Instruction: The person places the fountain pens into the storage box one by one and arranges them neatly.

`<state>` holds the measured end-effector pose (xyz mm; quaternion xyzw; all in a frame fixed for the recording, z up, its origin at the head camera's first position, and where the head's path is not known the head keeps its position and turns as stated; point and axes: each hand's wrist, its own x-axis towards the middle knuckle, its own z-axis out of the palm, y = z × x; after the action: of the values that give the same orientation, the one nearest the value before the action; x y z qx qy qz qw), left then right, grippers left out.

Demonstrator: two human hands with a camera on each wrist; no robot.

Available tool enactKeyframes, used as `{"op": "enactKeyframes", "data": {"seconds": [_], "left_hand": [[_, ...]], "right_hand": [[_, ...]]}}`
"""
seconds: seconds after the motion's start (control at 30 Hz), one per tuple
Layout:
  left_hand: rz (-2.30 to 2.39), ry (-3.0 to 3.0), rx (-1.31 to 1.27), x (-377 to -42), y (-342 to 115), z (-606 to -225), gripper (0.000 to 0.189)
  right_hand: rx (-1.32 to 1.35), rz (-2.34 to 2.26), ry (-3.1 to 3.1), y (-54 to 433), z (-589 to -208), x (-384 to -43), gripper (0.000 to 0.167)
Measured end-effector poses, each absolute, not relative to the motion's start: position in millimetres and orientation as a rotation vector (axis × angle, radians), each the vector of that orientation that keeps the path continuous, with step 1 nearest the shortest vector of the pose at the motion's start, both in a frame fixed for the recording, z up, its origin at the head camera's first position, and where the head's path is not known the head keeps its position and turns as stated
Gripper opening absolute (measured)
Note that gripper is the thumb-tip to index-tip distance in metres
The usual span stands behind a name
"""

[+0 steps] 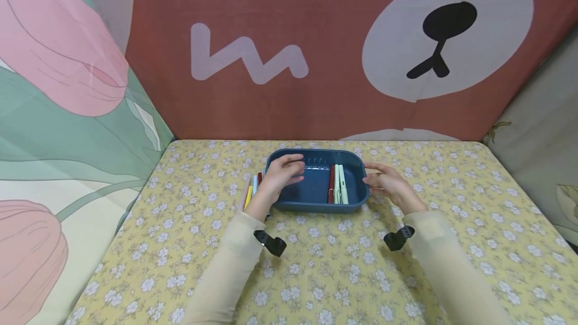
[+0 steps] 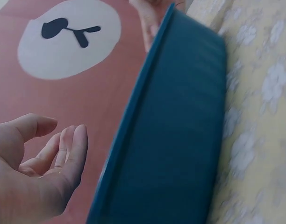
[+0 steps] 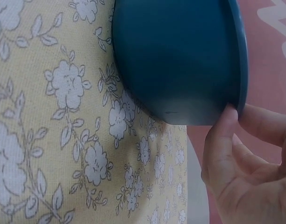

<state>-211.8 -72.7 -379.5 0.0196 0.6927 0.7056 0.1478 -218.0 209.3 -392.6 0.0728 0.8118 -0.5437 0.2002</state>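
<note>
A dark blue plastic storage tray (image 1: 316,208) stands on the table. Inside, toward its right end, a dark red pen (image 1: 331,184) and light green pens (image 1: 343,184) lie side by side. Over the tray's left end hovers my left hand (image 1: 280,177), fingers loosely curved with nothing between them; the left wrist view shows it apart from the tray wall. My right hand (image 1: 390,184) is at the right end, where thumb and fingertips pinch the rim, as the right wrist view shows. Left of the tray, partly hidden by my left hand, lie a yellow pen (image 1: 248,197) and other coloured pens.
A yellow flowered cloth (image 1: 325,265) covers the table. Behind it hangs a reddish-brown fabric wall (image 1: 271,109) with a cartoon face. More printed fabric closes off the left and right sides. Each wrist wears a small black camera.
</note>
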Motion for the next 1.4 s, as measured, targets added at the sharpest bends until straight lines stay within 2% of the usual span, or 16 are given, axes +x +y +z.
{"op": "enactKeyframes", "data": {"seconds": [0.5, 1.1, 1.4], "left_hand": [[1.961, 2.120, -0.024, -208, -128, -367, 0.043], [1.820, 2.235, -0.143, -187, -203, -399, 0.046], [1.669, 2.314, -0.169, -181, -221, -413, 0.046]], "right_hand": [[0.197, -1.518, 2.272, 210, -393, -218, 0.061], [0.209, -1.521, 2.279, 210, -393, -216, 0.059], [0.201, -1.533, 2.270, 210, -393, -216, 0.059]]}}
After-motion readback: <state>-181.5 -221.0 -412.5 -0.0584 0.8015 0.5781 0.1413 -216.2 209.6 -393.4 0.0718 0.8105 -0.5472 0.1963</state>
